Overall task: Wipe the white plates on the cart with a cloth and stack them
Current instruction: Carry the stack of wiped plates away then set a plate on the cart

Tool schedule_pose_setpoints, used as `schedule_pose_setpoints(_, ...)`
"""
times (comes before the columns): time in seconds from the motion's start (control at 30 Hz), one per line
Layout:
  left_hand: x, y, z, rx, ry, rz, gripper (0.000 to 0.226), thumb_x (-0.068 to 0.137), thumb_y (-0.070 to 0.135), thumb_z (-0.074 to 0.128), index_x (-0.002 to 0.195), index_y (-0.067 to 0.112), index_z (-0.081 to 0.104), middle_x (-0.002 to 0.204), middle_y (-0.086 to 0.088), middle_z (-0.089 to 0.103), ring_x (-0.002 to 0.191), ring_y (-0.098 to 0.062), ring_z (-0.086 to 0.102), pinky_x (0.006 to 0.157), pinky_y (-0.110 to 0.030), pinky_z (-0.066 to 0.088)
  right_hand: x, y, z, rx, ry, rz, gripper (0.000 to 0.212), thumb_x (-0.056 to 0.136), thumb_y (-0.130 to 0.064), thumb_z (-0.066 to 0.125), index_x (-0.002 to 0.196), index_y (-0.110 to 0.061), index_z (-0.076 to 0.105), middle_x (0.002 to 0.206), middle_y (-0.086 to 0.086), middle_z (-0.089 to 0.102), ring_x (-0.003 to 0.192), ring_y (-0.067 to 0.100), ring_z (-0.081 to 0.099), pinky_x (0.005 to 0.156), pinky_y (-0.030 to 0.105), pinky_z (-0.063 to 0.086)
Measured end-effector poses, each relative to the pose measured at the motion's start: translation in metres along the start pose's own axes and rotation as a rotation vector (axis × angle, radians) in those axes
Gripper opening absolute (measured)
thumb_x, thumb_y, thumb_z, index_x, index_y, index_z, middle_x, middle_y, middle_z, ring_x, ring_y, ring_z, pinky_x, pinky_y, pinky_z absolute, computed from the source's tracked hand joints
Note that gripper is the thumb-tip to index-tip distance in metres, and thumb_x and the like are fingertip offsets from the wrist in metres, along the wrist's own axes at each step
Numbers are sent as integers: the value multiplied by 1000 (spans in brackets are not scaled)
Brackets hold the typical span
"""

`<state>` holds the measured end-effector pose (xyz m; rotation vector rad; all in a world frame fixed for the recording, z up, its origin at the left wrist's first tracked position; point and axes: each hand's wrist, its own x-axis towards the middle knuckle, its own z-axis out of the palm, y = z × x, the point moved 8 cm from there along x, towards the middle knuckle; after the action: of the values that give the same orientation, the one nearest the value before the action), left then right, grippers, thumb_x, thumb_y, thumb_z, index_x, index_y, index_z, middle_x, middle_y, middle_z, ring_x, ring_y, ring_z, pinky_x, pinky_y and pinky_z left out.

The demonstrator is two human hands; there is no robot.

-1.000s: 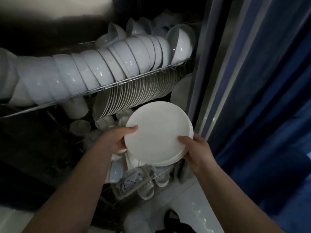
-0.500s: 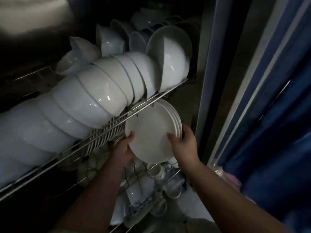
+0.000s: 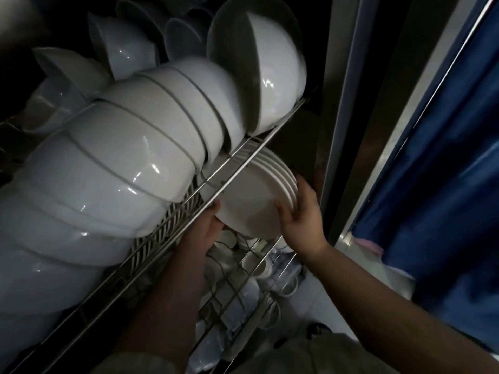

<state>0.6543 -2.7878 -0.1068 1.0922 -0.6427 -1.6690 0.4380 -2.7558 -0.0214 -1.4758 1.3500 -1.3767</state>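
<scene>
Two hands hold one stack of plates (image 3: 247, 201) between them, tilted on edge, just under the front rail of the upper shelf (image 3: 237, 168). The rail crosses in front of the stack's top left part. The left hand (image 3: 208, 225) grasps the stack at its lower left rim, with the thumb on the front face and the other fingers hidden behind. The right hand (image 3: 301, 214) grasps the right rim, with the thumb on the front face and the fingers curled round the stepped edges. Several rims show on that side. Left of the stack, under the same shelf, a row (image 3: 172, 225) of more dishes stands on edge; whether it touches the stack I cannot tell. White bowls (image 3: 129, 168) lie nested on their sides in a line along the upper shelf. Below the hands, cups (image 3: 259, 265) sit in a lower rack (image 3: 243, 287). Right of the cabinet's frame (image 3: 343, 103) hangs a blue curtain (image 3: 445, 157).
</scene>
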Motion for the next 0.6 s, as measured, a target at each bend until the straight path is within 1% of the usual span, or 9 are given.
schedule_pose_setpoints(0.07,-4,3,1,-18,12,-7,73,57,41,90,119,15,59,126,-12,63,125,-32,51,105,-53,37,0,2,2,-4,-13,2,66,89,-21,63,147,-9,33,135,-4,37,122,-6,33,99,-2,24)
schedule_pose_setpoints(0.1,-6,5,0,-30,47,-5,58,68,36,83,117,15,59,125,-12,63,128,-33,49,107,-53,35,0,2,3,-13,-23,-7,67,90,-23,61,148,-10,31,137,-5,36,123,-5,32,100,-2,24)
schedule_pose_setpoints(0.17,-10,6,-6,-7,128,-11,24,91,23,57,114,15,58,127,-12,60,132,-33,44,113,-52,31,-2,4,4,-29,-40,-24,69,90,-22,62,149,-12,27,139,-5,33,126,-4,31,103,1,24)
schedule_pose_setpoints(0.2,-11,5,-10,18,158,-21,20,97,19,48,114,16,57,130,-13,58,131,-31,46,113,-50,31,-5,6,5,-30,-49,-29,70,91,-19,63,149,-14,25,140,-5,32,128,-3,31,106,4,24)
schedule_pose_setpoints(0.27,-16,4,-14,75,210,-39,17,100,18,44,111,17,57,128,-12,58,122,-28,52,109,-48,37,-11,8,8,-21,-56,-30,72,90,-19,64,150,-17,23,141,-7,31,131,0,32,109,12,28)
schedule_pose_setpoints(0.33,-21,6,-19,120,269,-31,13,100,19,48,108,17,58,114,-6,64,111,-24,58,101,-43,43,-16,9,8,-2,-24,-9,73,88,-18,66,148,-16,26,139,-8,33,128,0,34,107,15,31)
schedule_pose_setpoints(0.43,-24,7,-26,150,340,-25,11,97,20,55,106,18,60,103,-2,68,100,-19,63,89,-37,50,-19,12,8,5,10,51,77,84,-13,73,147,-17,29,138,-10,35,128,4,36,109,30,36)
schedule_pose_setpoints(0.5,-26,5,-33,144,388,-28,16,96,18,57,111,16,60,104,-3,68,99,-19,64,79,-33,52,-22,17,7,-2,0,96,87,79,-16,79,148,-19,27,141,-8,36,130,8,37,109,37,38)
schedule_pose_setpoints(0.6,-28,2,-39,154,384,-10,28,96,10,55,123,15,57,110,-4,67,103,-19,63,80,-31,52,-24,24,6,21,-30,114,97,74,-21,84,150,-23,23,148,-4,36,135,12,38,110,45,40)
